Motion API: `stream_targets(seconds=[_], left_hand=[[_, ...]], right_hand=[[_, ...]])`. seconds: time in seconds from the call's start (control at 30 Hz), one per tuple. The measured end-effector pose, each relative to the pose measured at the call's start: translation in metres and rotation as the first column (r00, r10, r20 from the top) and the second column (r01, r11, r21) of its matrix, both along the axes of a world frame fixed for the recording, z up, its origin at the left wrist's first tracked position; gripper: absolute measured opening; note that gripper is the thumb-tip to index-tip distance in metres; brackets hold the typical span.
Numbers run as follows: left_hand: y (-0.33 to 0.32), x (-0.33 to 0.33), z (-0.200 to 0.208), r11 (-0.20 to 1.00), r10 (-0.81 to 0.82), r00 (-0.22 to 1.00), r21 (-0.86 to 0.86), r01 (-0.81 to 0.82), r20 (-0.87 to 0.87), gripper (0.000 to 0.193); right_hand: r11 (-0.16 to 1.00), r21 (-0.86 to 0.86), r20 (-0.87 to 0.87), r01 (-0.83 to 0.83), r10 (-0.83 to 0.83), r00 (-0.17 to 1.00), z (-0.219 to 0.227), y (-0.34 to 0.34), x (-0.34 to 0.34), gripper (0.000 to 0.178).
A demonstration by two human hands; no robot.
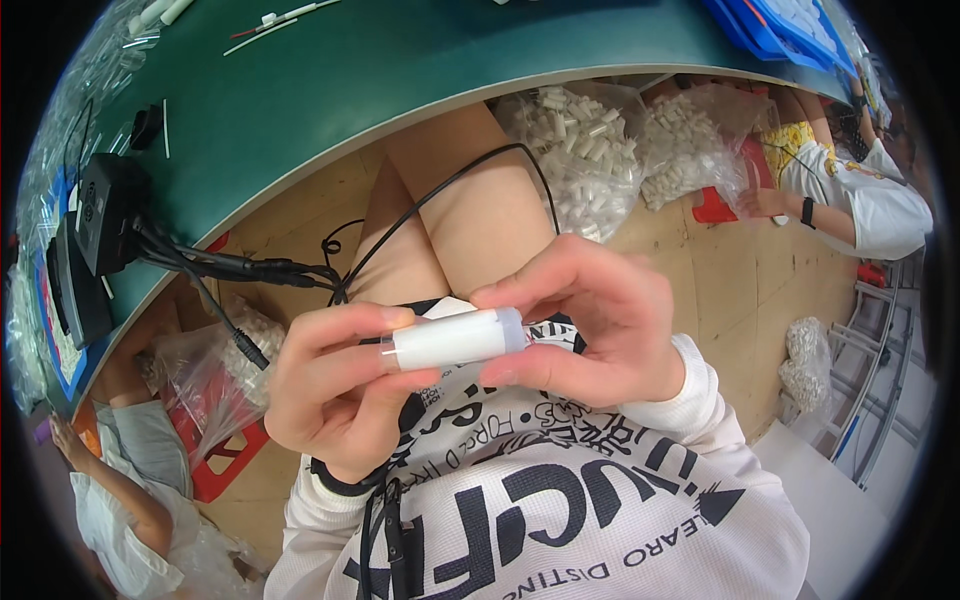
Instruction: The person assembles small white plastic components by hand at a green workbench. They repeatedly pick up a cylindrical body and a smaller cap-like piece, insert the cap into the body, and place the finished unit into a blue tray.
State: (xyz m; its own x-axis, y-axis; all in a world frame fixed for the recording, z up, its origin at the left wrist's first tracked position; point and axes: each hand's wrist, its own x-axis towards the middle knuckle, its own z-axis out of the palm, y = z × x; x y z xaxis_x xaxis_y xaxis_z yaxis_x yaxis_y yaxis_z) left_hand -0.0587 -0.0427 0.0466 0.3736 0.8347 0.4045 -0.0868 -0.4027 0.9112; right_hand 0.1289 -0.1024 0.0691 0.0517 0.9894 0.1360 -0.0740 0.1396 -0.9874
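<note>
In the head view, a white tube (pixel 440 343) is held nearly level over the lap (pixel 475 215), off the near edge of the tabletop (pixel 300 120). Its left end is pinched by the left hand (pixel 335 385), its grey right end by the right hand (pixel 605 325); on both, the fingers are parted only by the tube's thickness. Bagged white parts (pixel 580 150) are seen beneath the near edge. Cables (pixel 270 268) are strung from a black box (pixel 108 212) at the left edge
</note>
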Motion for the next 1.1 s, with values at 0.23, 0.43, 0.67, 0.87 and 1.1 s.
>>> stream_targets(seconds=[0.23,0.43,0.67,0.87,1.1], left_hand=[[0.001,0.002,-0.005,0.995,-0.024,0.999,0.100,0.020,0.031,0.025],[0.002,-0.001,-0.002,0.990,-0.082,0.996,0.118,0.076,0.042,0.025],[0.000,-0.005,0.000,0.968,-0.118,0.991,0.215,0.128,-0.057,0.024],[0.002,0.000,-0.007,0.970,-0.099,0.995,0.226,0.092,0.020,0.028],[0.000,0.002,-0.008,0.979,-0.120,0.990,0.174,0.107,0.069,0.029]], right_hand=[[0.999,0.035,0.050,0.027,-0.029,0.998,-0.003,0.000,0.001,0.027],[0.992,0.124,0.253,-0.026,-0.006,0.967,0.000,-0.001,0.009,0.027],[0.986,0.166,0.196,-0.012,-0.021,0.980,-0.005,-0.002,0.007,0.028],[0.994,0.098,0.082,0.053,-0.061,0.995,-0.006,0.000,0.001,0.028],[1.000,0.023,0.008,-0.001,0.001,1.000,-0.008,-0.003,0.005,0.026]])
